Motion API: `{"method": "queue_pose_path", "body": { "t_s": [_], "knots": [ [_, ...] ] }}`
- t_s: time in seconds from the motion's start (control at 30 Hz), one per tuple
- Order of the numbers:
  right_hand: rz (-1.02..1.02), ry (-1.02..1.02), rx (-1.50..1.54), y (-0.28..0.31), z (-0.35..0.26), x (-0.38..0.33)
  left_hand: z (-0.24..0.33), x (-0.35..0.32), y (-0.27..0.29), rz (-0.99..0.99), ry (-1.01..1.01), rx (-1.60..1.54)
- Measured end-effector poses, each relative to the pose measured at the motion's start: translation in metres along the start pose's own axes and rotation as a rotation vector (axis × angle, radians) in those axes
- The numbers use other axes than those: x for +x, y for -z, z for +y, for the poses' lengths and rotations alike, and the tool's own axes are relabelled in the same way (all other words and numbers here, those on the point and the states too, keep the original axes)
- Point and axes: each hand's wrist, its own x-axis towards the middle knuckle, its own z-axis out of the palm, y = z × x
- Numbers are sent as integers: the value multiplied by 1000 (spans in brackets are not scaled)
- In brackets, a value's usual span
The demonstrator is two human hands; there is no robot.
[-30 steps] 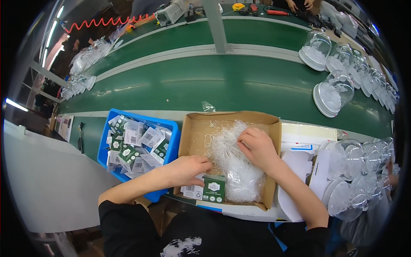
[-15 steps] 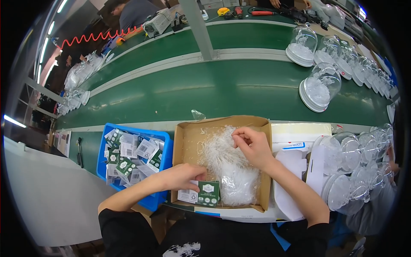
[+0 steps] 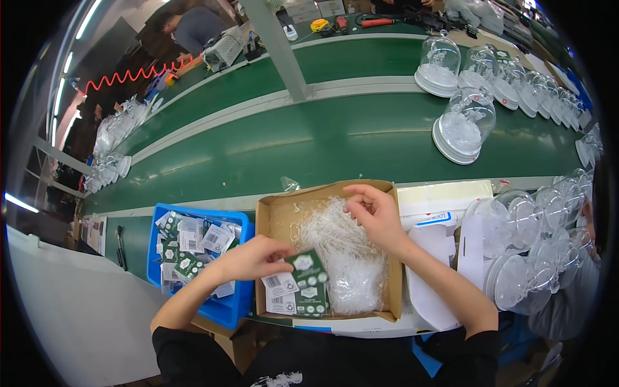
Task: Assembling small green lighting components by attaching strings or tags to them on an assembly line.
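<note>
My left hand [image 3: 259,258] pinches a folded green-and-white card tag [image 3: 308,268] at its edge, slightly raised and tilted. Beneath it, a similar card [image 3: 311,301] lies in the front left corner of a shallow brown cardboard box [image 3: 271,216]. A loose heap of thin clear plastic strands [image 3: 332,226] fills the middle of that box, with a clear plastic bag of more strands [image 3: 354,284] in front. Over the heap's far right side is my right hand [image 3: 374,218], its fingers curled in; anything between the fingertips is too small to make out.
Left of the box stands a blue plastic bin [image 3: 244,284] with many card tags [image 3: 190,242]. Clear domes on white bases [image 3: 463,126] stand on the green bench [image 3: 258,151], and more domes [image 3: 516,251] lie at the right beside white paper [image 3: 431,264].
My left hand has lifted a card tag from the box, showing another underneath. My right hand stays over the strands, its fingers slightly shifted. The whole view has moved a little.
</note>
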Motion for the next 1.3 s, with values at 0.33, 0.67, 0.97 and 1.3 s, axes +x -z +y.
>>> {"method": "queue_pose_path", "body": {
  "t_s": [0.33, 0.67, 0.97, 1.3],
  "knots": [
    [329, 136, 15, 1, -4, -1, 13, 118, 25, 394, -330, 79],
    [408, 241, -60, 10, -1, 6, 0, 150, 14, 149, -221, -868],
    [348, 241, -91, 15, 4, 9, -19, 161, 11, 85, -166, -1065],
    [180, 100, 123, 5, 3, 0, -12, 171, -12, 178, -319, -987]
  ]
}}
